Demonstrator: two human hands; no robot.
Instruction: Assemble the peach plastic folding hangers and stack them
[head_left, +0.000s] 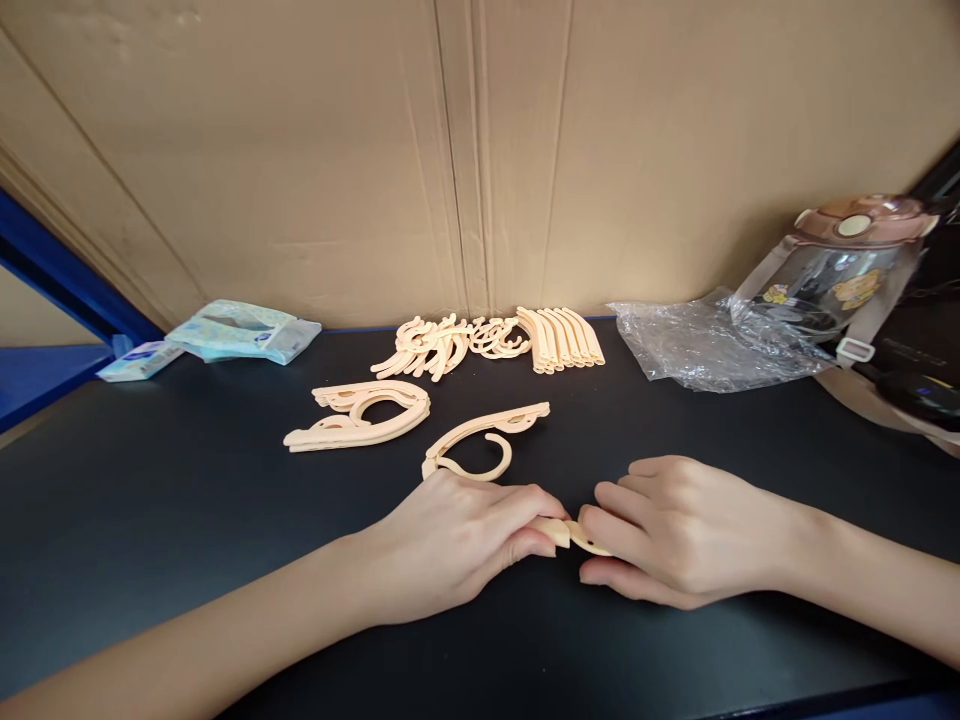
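My left hand [472,530] is closed around one arm of a beige folding hanger [480,430]. The hanger's other arm and its curved hook show beyond my knuckles, and the tip of the gripped arm pokes out past my thumb. Facing it, my right hand [667,530] pinches a small beige plastic piece [589,540] with a dark hole; most of it is hidden by my fingers. The piece meets or nearly meets the arm's tip; I cannot tell if they are joined. Folded beige hangers [360,415] lie just beyond my left hand.
At the back of the black table [187,540] lie a pile of beige curved parts [427,345], loose hooks [499,338] and a row of hanger arms [562,340]. Tissue packs [244,330] sit back left. A clear plastic bag [697,340] and a strapped bottle [847,275] stand back right.
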